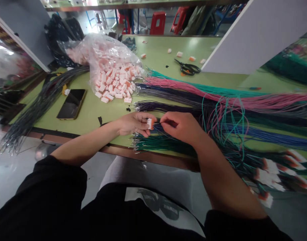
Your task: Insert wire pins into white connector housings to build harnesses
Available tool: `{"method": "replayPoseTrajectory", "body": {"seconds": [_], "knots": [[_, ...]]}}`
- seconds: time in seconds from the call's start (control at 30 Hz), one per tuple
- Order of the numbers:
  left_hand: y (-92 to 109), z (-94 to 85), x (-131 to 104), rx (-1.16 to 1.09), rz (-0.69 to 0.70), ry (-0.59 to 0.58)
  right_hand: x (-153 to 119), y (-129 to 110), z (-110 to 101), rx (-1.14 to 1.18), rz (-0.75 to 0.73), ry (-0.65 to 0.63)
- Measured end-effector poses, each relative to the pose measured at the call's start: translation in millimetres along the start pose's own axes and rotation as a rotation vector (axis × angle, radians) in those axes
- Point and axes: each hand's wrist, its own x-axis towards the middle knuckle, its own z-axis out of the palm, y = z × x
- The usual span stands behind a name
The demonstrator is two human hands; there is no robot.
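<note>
Between the thumb and fingers of my left hand (135,124) is a small white-and-orange connector housing (150,124), held above the bench near its front edge. Just to its right, my right hand (180,125) pinches a thin dark wire (157,123) close to the orange side of the housing. Whether the wire's tip is inside the housing is too small to tell. Bundles of wires lie beneath and beyond both hands: green wires (163,143) nearest me, dark purple wires (156,106) behind, then pink wires (183,84) and teal wires (173,78).
A clear plastic bag (105,50) spills many connector housings (115,83) at the back left. A phone (71,103) and grey wires (50,88) lie left. Black scissors (187,68) rest at the back. Wired connectors (271,172) hang at the right front edge.
</note>
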Motion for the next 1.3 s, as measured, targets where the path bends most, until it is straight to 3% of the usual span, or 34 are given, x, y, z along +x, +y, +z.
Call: {"method": "replayPoseTrajectory", "body": {"seconds": [0.97,1.3], "knots": [[1,1.7,0,-0.015,-0.021,0.055,-1,2,6,-0.263,-0.108,0.013],[8,7.1,-3,0.004,-0.087,0.063,-4,7,13,-0.334,-0.281,-0.012]]}}
